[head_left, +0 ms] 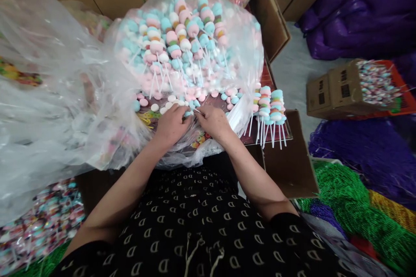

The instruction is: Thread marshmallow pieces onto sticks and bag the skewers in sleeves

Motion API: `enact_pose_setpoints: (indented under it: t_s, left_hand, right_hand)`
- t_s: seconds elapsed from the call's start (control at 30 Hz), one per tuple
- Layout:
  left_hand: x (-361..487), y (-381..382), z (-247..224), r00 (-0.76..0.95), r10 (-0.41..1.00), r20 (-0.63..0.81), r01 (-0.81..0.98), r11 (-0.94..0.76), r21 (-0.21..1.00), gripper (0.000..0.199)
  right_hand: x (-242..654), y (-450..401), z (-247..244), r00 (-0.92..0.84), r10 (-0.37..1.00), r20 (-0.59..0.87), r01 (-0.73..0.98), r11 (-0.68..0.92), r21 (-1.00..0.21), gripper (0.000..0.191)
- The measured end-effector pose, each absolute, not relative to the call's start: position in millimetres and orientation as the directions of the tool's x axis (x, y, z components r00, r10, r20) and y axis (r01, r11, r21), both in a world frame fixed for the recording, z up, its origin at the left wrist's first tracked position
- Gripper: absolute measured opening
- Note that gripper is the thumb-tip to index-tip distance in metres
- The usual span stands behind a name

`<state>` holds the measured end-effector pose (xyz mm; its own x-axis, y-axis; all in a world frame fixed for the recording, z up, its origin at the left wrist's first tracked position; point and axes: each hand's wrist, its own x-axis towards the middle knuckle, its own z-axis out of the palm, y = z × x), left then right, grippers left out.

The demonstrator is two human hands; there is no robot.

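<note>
- Gummy pieces point(201, 140): a few, orange and green, on your side of the heaped skewers point(193, 29).
- Your left hand point(173, 125): before the heap, fingers curled inward; whether they grip anything, you cannot tell.
- Your right hand point(214, 124): alongside, thumb and fingertips close together; any hold too small to make out.
- Loose sweets point(169, 104): rounded, pink, white, blue, just before the heap; unthreaded, so apparently yours left to do.
- Side skewers point(276, 106): right of the heap, white sticks point(273, 132) toward you; seemingly done.
- Heap: within clear plastic point(250, 58), pastel-banded, many seemingly complete.
</note>
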<state>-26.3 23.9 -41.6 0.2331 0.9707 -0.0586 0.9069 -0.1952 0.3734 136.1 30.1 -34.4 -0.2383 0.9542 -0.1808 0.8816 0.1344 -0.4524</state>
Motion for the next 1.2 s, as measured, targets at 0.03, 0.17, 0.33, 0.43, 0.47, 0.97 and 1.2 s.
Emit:
enact_pose_setpoints:
  t_s: [0.03, 0.17, 0.33, 0.43, 0.47, 0.97, 1.2]
  left_hand:
    - [-27.3, 23.5, -42.8, 0.239, 0.97, -0.05, 0.9, -0.201, 0.387, 0.033]
    - [-30.6, 22.4, -52.2, 0.24, 0.971, 0.003, 0.868, -0.216, 0.447, 0.037]
    - [-40.1, 22.8, -64.8, 0.176, 0.981, 0.081, 0.76, -0.187, 0.622, 0.028]
    - [-45.1, 20.3, -66.8, 0.127, 0.988, 0.086, 0.629, -0.147, 0.763, 0.022]
    - [-45.6, 18.9, -66.4, 0.12, 0.989, 0.089, 0.579, -0.142, 0.803, 0.02]
    - [-32.2, 1.5, -46.9, 0.116, 0.993, -0.012, -0.178, 0.033, 0.984, 0.025]
    - [-35.2, -0.8, -53.0, 0.082, 0.996, -0.031, -0.18, 0.046, 0.983, 0.026]
  right_hand:
    - [135.6, 29.5, -34.7, -0.241, 0.952, -0.19, 0.884, 0.135, -0.447, 0.032]
    - [130.1, 30.2, -37.1, -0.217, 0.949, -0.227, 0.909, 0.112, -0.402, 0.03]
    - [121.5, 32.7, -40.8, -0.151, 0.964, -0.217, 0.919, 0.056, -0.391, 0.026]
    - [123.7, 30.7, -40.2, -0.098, 0.977, -0.19, 0.878, -0.005, -0.479, 0.021]
    - [125.6, 29.2, -39.4, -0.089, 0.981, -0.175, 0.85, -0.017, -0.527, 0.02]
    - [151.1, 6.5, -20.2, -0.225, 0.974, -0.012, 0.422, 0.087, -0.903, 0.021]
    - [147.1, 6.4, -24.9, -0.193, 0.978, -0.079, 0.374, -0.001, -0.927, 0.024]
